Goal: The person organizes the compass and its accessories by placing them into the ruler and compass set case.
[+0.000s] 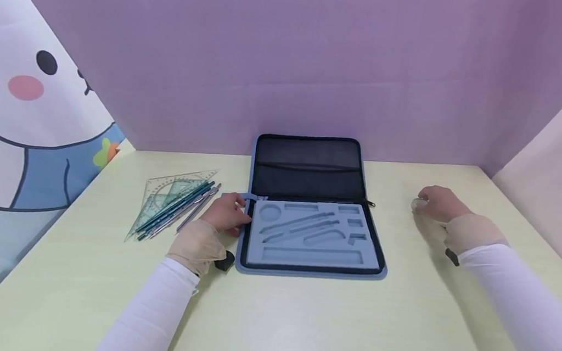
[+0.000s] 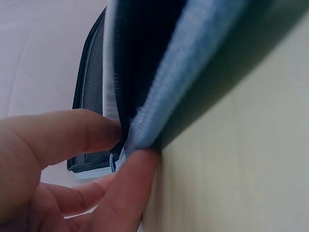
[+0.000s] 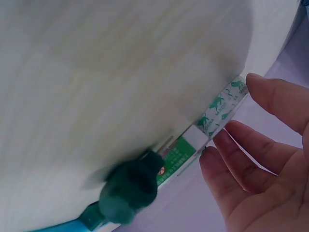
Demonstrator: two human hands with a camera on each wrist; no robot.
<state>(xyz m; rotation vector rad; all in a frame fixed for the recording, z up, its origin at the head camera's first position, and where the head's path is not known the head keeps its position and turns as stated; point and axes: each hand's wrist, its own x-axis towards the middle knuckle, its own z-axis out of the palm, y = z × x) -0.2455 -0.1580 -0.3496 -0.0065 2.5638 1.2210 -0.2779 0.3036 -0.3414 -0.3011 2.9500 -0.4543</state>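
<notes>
A blue zip case [image 1: 310,274] lies unfolded on the table, its foam insert [image 1: 325,239] showing shaped recesses. Thumb and fingers of my left hand [image 1: 226,213] pinch the case's left edge [image 2: 169,72], near the zip. Off to the right of the case, my right hand [image 1: 441,203] is at a small, roundish clear piece [image 1: 416,204]. The right wrist view shows a green-printed white piece [image 3: 223,107] between the thumb [image 3: 270,94] and fingertips. Beside it are a green-and-white block [image 3: 178,159] and a dark green object [image 3: 129,186], whose kind I cannot tell.
Left of the case, clear set squares [image 1: 153,187] lie under several pencils and metallic drawing tools [image 1: 176,211]. The case's black mesh lid [image 1: 306,166] stands raised in front of a purple backdrop [image 1: 314,73]. A strip of blue [image 3: 63,226] shows low in the right wrist view.
</notes>
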